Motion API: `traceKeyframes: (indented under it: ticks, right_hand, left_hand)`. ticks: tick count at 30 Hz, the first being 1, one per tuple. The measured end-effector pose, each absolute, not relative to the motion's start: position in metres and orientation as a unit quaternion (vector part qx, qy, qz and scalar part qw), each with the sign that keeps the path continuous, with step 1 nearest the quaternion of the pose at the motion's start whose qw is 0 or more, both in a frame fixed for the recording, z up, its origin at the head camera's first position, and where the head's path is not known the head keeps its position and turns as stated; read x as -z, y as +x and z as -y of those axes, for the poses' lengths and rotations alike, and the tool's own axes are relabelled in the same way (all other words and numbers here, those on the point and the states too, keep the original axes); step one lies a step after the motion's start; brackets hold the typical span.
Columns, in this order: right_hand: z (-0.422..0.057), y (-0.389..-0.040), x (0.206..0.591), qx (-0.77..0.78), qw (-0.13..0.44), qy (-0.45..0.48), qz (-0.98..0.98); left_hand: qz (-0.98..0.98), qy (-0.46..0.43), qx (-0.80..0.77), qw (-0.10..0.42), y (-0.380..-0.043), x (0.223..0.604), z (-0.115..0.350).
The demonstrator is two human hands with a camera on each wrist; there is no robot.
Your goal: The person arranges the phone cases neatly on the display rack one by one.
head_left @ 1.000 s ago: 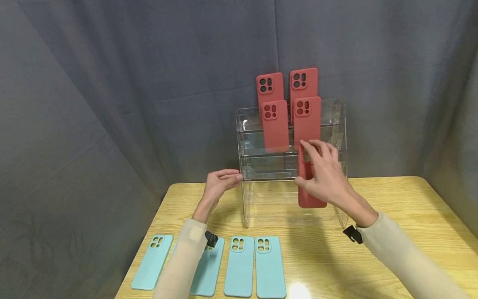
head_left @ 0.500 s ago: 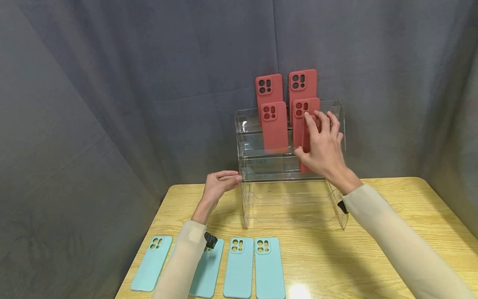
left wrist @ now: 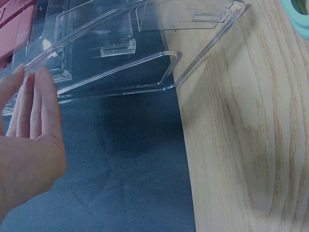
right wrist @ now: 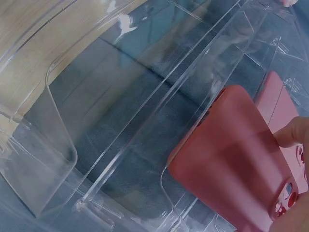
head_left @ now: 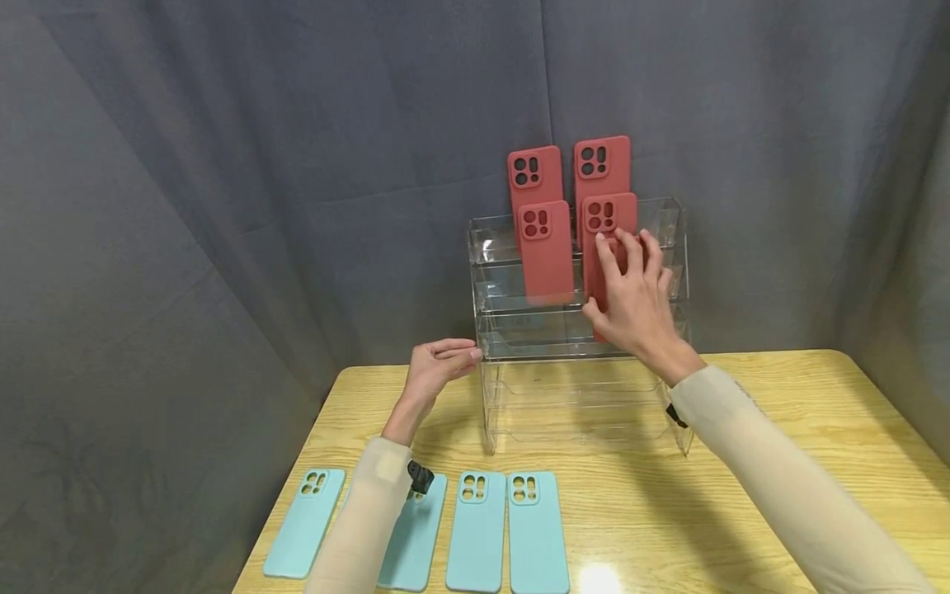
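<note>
My right hand grips a red phone case by its long edges, thumb on one side and fingers on the other. That case stands upright over a middle tier of a clear acrylic display rack, in front of another red case; whether its lower end touches the tier I cannot tell. At the rack's left side, the left hand touches the upright edge, its fingers nearly straight in the left wrist view. Several red phone cases lean in the two upper tiers, in a left and a right column.
Several light blue phone cases lie in a row along the near left part of the wooden table; the left sleeve partly covers one. A dark grey curtain hangs right behind the rack.
My right hand has lifted the red case from before the rack's lower part to a middle tier, then shifted slightly left. The left hand has stayed at the rack's side.
</note>
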State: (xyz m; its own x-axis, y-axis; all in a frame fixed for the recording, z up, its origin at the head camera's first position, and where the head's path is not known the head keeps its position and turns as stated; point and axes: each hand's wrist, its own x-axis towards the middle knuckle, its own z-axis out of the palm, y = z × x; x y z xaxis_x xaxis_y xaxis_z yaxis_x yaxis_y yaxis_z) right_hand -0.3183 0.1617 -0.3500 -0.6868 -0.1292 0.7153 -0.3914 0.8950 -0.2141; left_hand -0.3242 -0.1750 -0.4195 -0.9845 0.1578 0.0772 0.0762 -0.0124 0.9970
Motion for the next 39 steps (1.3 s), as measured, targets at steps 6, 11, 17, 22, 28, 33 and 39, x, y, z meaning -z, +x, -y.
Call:
traceKeyframes:
  ticks: [6, 11, 17, 22, 28, 33, 39]
  right_hand:
    - [-0.159, -0.321, 0.353, -0.171, 0.375, 0.145, 0.9]
    - [-0.159, -0.322, 0.362, -0.154, 0.367, 0.142, 0.906]
    - [-0.159, -0.322, 0.373, -0.137, 0.373, 0.153, 0.905]
    - [-0.161, -0.322, 0.373, -0.127, 0.387, 0.161, 0.899]
    - [-0.163, -0.318, 0.371, -0.123, 0.387, 0.16, 0.9]
    - [-0.166, -0.31, 0.365, -0.148, 0.396, 0.165, 0.891]
    - [-0.176, -0.296, 0.354, -0.194, 0.413, 0.163, 0.875]
  left_hand:
    - [-0.705, 0.083, -0.704, 0.022, -0.325, 0.419, 0.176]
    - [-0.702, 0.079, -0.708, 0.028, -0.326, 0.419, 0.177]
    - [-0.704, 0.076, -0.706, 0.024, -0.326, 0.418, 0.177]
    - [-0.704, 0.078, -0.706, 0.02, -0.328, 0.417, 0.177]
    - [-0.706, 0.069, -0.705, 0.006, -0.325, 0.417, 0.176]
    - [-0.722, 0.055, -0.69, -0.013, -0.313, 0.415, 0.176]
    - [-0.732, 0.016, -0.681, -0.031, -0.296, 0.412, 0.178]
